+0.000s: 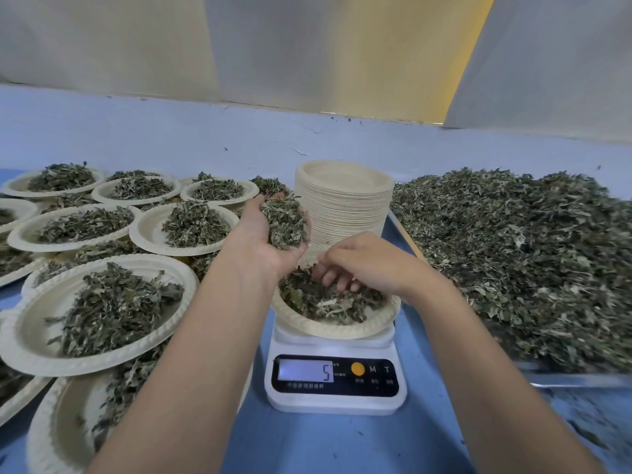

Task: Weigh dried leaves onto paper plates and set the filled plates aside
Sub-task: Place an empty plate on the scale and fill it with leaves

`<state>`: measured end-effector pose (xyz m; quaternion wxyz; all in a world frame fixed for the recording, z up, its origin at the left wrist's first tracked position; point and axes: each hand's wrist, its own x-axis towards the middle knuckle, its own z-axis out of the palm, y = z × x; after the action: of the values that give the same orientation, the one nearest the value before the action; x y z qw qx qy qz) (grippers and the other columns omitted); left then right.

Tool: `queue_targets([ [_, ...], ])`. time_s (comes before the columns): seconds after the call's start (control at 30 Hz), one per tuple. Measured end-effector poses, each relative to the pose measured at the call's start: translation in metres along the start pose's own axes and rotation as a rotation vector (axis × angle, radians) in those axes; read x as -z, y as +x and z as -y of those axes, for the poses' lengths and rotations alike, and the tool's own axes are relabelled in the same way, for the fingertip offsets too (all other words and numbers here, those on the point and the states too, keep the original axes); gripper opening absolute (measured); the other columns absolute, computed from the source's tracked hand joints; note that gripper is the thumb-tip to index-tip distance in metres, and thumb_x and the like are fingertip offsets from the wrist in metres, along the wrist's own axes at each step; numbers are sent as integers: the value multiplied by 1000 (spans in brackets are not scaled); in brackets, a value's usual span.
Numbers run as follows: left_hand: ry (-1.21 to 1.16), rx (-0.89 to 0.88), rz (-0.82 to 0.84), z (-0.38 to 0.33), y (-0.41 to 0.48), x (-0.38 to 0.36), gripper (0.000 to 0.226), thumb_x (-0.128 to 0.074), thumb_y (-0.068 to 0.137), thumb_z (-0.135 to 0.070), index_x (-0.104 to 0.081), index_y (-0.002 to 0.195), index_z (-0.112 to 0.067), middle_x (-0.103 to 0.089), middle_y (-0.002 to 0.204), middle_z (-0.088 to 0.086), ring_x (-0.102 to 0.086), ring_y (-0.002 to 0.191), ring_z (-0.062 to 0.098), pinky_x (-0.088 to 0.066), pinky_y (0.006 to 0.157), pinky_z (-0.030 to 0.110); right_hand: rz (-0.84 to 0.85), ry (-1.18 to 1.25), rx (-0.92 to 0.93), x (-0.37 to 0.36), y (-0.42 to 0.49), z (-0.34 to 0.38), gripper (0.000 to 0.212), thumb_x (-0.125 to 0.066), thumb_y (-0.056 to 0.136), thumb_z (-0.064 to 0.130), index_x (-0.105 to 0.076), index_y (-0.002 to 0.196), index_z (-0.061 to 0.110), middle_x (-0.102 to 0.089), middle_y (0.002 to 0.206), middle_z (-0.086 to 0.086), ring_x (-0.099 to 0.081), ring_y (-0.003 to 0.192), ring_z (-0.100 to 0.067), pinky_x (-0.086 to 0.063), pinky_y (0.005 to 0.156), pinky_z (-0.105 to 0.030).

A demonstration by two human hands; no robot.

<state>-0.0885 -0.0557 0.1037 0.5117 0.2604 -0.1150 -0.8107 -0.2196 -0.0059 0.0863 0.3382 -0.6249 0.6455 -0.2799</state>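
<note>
**Weighing leaves on the scale**

The paper plate [337, 328] of dried leaves [325, 302] sits on the white scale [335, 401], which reads 5. The right hand [359, 265] dips curled fingers into them; whether it pinches any, I cannot tell. The left hand [265, 234], palm up, cups a handful [285, 222] just above. Filled plates [99, 313] crowd the blue desk [307, 443] at left, with the plate stack [345, 203] behind and the leaf heap [513, 251] at right.

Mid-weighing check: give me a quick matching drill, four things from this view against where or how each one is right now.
1 left hand
2 right hand
3 stack of empty plates
4 loose leaf pile

A behind the scale
B on the tray at right
C cupping a handful of leaves
D reaching into the portion on the weighed plate

Pairs: 1-C, 2-D, 3-A, 4-B
</note>
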Motion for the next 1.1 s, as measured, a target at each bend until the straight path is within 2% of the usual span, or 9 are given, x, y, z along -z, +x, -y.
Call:
queue_targets([
  [0.17,47,-5,-11,5,3,2,32,-44,98,-30,-52,74,-11,-57,58,7,-53,50,16,-50,45,19,-195,46,60,5,-2,-1,18,-57,90,27,-73,87,20,-66,70,5,-48,47,0,-34,41,-11],
  [0.27,137,-13,-34,11,5,2,35,-42,100,-34,-53,78,-9,-62,59,9,-60,44,19,-52,44,22,-271,112,178,3,-3,3,20,-67,83,44,-68,96,29,-66,82,5,-54,56,7,-42,54,-16],
  [0.37,243,-27,-77,16,8,1,34,-44,99,-40,-55,85,-11,-61,79,8,-62,61,20,-52,56,29,-277,221,302,-5,-1,8,33,-78,76,30,-66,106,31,-63,88,7,-61,65,-2,-53,63,-22],
  [0.47,266,-33,-51,22,9,-1,33,-42,99,-42,-59,93,-14,-65,90,9,-64,66,23,-51,55,29,-380,167,349,-15,3,10,33,-80,73,18,-65,90,42,-58,84,12,-57,65,-13,-56,77,-44],
  [0.57,258,-29,-29,26,7,-1,35,-37,100,-41,-54,80,-19,-66,64,4,-61,59,18,-45,55,25,-426,194,349,-16,6,10,29,-78,74,10,-65,78,35,-60,75,11,-61,63,-17,-55,78,-51],
  [0.7,189,-60,-42,23,7,1,36,-35,102,-37,-51,77,-17,-62,49,2,-61,47,15,-52,53,25,-376,326,322,-9,5,9,25,-72,78,-1,-67,76,23,-60,70,6,-62,59,-14,-57,71,-39],
  [0.77,158,-77,-47,21,7,1,36,-35,102,-37,-50,76,-17,-62,55,2,-60,52,16,-53,67,32,-374,418,313,-4,3,9,23,-69,79,-4,-65,77,18,-59,68,4,-58,55,-8,-55,59,-22],
  [0.83,133,-86,-89,16,9,3,36,-36,102,-37,-50,76,-17,-56,65,0,-54,56,12,-51,63,27,-380,472,288,2,1,9,18,-69,80,-2,-64,78,16,-61,67,3,-54,50,-3,-48,51,-14],
  [1.1,-103,-72,-65,-2,6,5,37,-44,100,-31,-50,71,-9,-52,51,1,-50,45,12,-50,54,19,-431,337,195,10,3,-1,14,-70,80,11,-63,74,21,-60,67,2,-51,49,-6,-40,53,-17],
])
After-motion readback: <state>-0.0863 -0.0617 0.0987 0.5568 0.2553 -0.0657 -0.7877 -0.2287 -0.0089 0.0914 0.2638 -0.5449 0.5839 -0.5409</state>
